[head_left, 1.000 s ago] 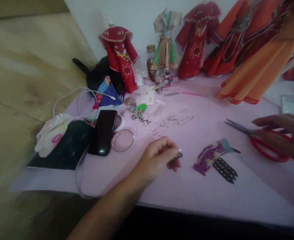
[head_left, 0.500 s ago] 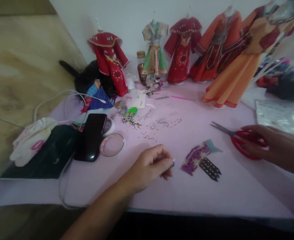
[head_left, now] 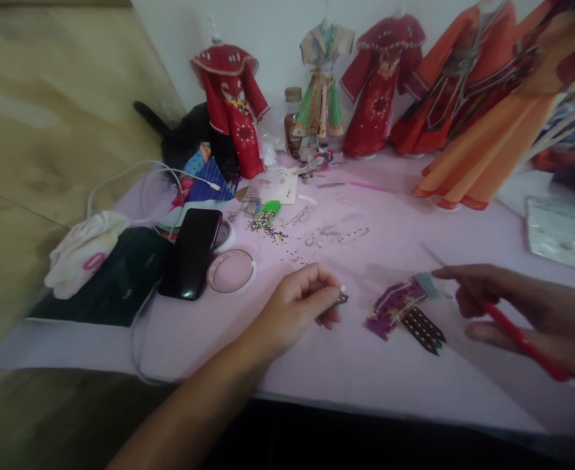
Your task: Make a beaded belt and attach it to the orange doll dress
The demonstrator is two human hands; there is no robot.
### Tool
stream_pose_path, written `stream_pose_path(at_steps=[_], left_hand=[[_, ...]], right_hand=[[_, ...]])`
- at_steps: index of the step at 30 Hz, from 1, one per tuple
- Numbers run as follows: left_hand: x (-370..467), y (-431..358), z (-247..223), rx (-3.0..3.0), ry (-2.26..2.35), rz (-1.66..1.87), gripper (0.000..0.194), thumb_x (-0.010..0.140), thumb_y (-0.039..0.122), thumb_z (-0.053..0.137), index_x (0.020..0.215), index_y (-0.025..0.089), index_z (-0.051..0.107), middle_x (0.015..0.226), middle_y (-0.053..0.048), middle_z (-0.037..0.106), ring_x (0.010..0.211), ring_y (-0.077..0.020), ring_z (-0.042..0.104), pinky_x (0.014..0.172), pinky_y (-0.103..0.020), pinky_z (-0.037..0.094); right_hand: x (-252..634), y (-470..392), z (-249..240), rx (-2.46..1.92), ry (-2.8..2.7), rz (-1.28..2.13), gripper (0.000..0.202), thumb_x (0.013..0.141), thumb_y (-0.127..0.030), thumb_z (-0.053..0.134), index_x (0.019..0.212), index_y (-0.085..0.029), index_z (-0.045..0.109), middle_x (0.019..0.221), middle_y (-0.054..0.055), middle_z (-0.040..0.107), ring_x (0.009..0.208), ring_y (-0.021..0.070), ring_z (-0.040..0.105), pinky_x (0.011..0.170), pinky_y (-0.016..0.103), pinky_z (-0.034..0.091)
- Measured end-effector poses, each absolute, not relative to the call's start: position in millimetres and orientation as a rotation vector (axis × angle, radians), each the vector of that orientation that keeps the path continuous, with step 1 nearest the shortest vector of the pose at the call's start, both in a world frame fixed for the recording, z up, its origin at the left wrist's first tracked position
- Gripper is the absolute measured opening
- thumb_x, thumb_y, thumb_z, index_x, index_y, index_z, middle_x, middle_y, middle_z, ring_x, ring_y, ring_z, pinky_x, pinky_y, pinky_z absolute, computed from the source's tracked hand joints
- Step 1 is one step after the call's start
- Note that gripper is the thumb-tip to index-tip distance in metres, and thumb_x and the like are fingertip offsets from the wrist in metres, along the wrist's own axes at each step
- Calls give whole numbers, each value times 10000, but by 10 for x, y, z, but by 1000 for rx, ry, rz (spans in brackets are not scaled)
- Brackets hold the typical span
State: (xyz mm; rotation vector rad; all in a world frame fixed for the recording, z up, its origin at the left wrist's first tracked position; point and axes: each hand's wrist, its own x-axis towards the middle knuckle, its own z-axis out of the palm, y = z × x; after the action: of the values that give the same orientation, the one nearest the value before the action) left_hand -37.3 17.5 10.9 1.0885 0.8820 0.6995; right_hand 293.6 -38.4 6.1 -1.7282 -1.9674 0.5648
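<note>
My left hand (head_left: 311, 301) is closed in a pinch above the pink tabletop, left of centre. From its fingertips sticks out the end of a small dark piece (head_left: 342, 298) with a whitish tip; most of it is hidden. At the right, my right hand (head_left: 507, 313) is closed around red-handled scissors (head_left: 527, 343), their blades pointing up and left and slightly blurred. Between the hands lies a purple fabric piece (head_left: 389, 307) with a row of white beads and a grey-blue end. Dark pointed strips with light dots (head_left: 423, 331) lie beside it.
Loose beads (head_left: 267, 228) spill from a green scoop (head_left: 271, 209) mid-table. At the left are a black phone (head_left: 190, 254), a tape roll (head_left: 231, 271) and a dark green pouch (head_left: 135, 287). Small dressed forms, one in a red robe (head_left: 382, 91), stand along the back. A plastic packet (head_left: 564, 232) lies far right.
My right hand has lifted the scissors off the table and turned them, moving slightly left. My left hand keeps its pinch. The whole view has shifted a little.
</note>
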Motion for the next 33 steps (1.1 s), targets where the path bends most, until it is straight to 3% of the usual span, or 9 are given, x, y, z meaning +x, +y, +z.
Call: stream_pose_path(at_steps=[2,5,10,15,26,33], left_hand=[[-373,172,105,1059,874,732,159,871,292,684,834,160,603,619,31,635,553,-73,564,566,-209,433],[-373,167,113,1006,865,768,158,857,291,704,831,166,610,619,35,628,554,-73,563,556,-205,427],[-377,172,127,932,823,793,156,825,284,731,828,173,621,614,41,621,536,-72,559,532,-197,421],[-383,179,127,899,807,809,147,814,266,733,815,169,623,601,42,620,537,-68,561,524,-186,422],[-381,180,132,898,871,794,143,798,262,734,825,156,642,628,33,626,545,-68,560,537,-201,407],[-382,178,130,906,880,790,140,793,264,727,826,159,640,622,29,624,543,-75,553,551,-216,408]], right_hand=[[2640,-372,105,-1619,-2106,737,578,853,-635,732,1334,-323,657,976,32,761,778,212,719,702,278,605],[2339,-300,149,-1473,-2197,791,547,862,-595,752,1312,-295,678,1070,62,775,864,252,730,741,329,617],[2158,-193,150,-1361,-2236,892,458,894,-528,749,1279,-286,691,963,27,775,770,197,715,688,301,596],[2100,-186,117,-1345,-2264,915,446,906,-541,719,1254,-262,702,882,19,744,703,186,686,619,315,562],[2128,-188,14,-1328,-2262,848,501,916,-529,717,1364,-314,651,936,22,744,775,198,699,701,349,575],[2109,-181,-3,-1331,-2230,864,518,904,-495,734,1384,-315,666,904,18,752,728,183,701,656,316,585]])
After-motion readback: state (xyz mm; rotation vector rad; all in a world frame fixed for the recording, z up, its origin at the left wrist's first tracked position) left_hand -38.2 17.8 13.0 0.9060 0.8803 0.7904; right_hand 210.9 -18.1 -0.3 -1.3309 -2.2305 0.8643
